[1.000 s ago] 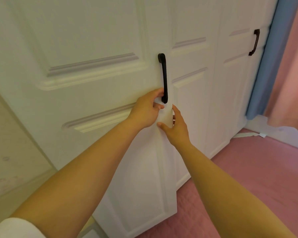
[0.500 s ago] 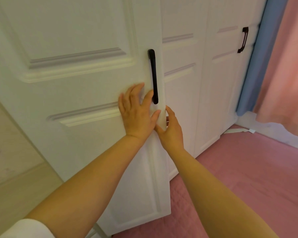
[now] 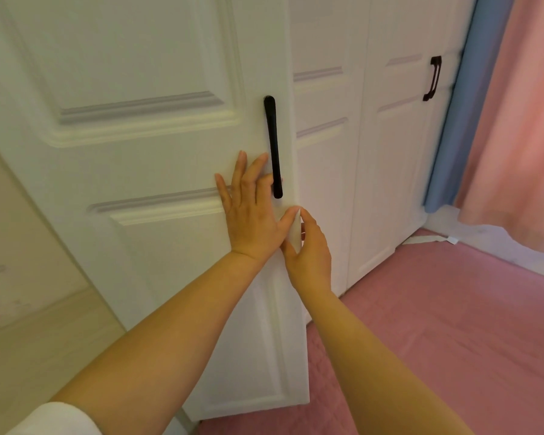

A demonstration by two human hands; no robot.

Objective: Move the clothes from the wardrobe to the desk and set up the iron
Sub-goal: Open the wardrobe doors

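A white panelled wardrobe door (image 3: 145, 120) stands ajar, swung out toward me, with a black vertical handle (image 3: 273, 146) near its right edge. My left hand (image 3: 248, 211) lies flat on the door face just left of the handle, fingers straight. My right hand (image 3: 308, 249) curls round the door's free edge below the handle, its fingertips hidden behind the edge. No clothes or iron are in view.
Further white wardrobe doors (image 3: 390, 152) run to the right, one with a black handle (image 3: 432, 77). A blue curtain (image 3: 456, 120) and a pink curtain (image 3: 522, 120) hang beyond. Pink carpet (image 3: 437, 324) covers the floor; a white strip (image 3: 427, 238) lies by the wall.
My left hand let go of the handle and flattened against the door face. My right hand stayed on the door's edge. The view shifted a little to the right.
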